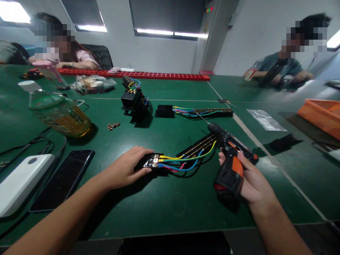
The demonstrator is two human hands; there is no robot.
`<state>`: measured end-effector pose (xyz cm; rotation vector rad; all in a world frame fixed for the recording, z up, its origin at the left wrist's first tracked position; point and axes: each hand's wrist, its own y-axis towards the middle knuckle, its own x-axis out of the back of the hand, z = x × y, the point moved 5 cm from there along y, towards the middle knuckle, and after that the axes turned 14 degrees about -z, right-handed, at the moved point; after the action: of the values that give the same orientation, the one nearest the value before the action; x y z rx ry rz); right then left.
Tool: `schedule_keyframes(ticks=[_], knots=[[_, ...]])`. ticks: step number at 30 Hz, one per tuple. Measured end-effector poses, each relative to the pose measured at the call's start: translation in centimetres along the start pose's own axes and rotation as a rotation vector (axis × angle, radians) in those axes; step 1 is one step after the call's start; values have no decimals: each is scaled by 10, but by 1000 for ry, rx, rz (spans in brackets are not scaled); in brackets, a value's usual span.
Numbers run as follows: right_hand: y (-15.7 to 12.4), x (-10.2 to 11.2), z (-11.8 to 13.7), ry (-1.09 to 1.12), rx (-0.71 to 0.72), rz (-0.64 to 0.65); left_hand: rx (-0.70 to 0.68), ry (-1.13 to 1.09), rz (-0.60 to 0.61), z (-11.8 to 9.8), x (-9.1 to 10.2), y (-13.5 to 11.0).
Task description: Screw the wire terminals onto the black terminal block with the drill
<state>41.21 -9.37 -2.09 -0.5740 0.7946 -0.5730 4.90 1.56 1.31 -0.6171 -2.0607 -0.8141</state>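
My left hand [130, 166] is closed round the left end of a black terminal block [154, 161] with screws, resting on the green table. Yellow, green, blue and red wires [186, 159] run from it to a black strip with brass-coloured bars [199, 144]. Above that strip's right end, my right hand [253, 177] grips a black and orange cordless drill [232, 152] by its handle. The drill's thin bit points up and left, apart from the block. Farther back lies a similar wired black block [165, 111], and stacked black blocks [132, 99] stand to its left.
At the left are a tilted drink bottle [61, 111], a dark phone [63, 179], a white power bank [25, 182] and cables. Small brass screws [113, 126] lie mid-table. An orange basket [322, 117] and plastic bag [265, 119] are right. Two people sit across the table.
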Motion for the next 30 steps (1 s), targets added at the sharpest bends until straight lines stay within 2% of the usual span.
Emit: schedule_keyframes(ticks=[7, 9, 13, 15, 19, 24, 30], knots=[[15, 17, 14, 95, 116, 21, 10, 6, 10, -1, 0, 0], [14, 17, 17, 127, 144, -45, 13, 4, 11, -1, 0, 0], [1, 14, 17, 206, 147, -319, 14, -1, 10, -1, 1, 0], [-6, 8, 17, 222, 133, -390, 13, -3, 9, -1, 1, 0], [-12, 2, 19, 247, 134, -435, 11, -7, 5, -1, 1, 0], [-10, 5, 23, 279, 156, -500, 8, -10, 1, 0, 0, -1], [-8, 9, 26, 260, 175, -512, 10, -5, -2, 1, 0, -1]])
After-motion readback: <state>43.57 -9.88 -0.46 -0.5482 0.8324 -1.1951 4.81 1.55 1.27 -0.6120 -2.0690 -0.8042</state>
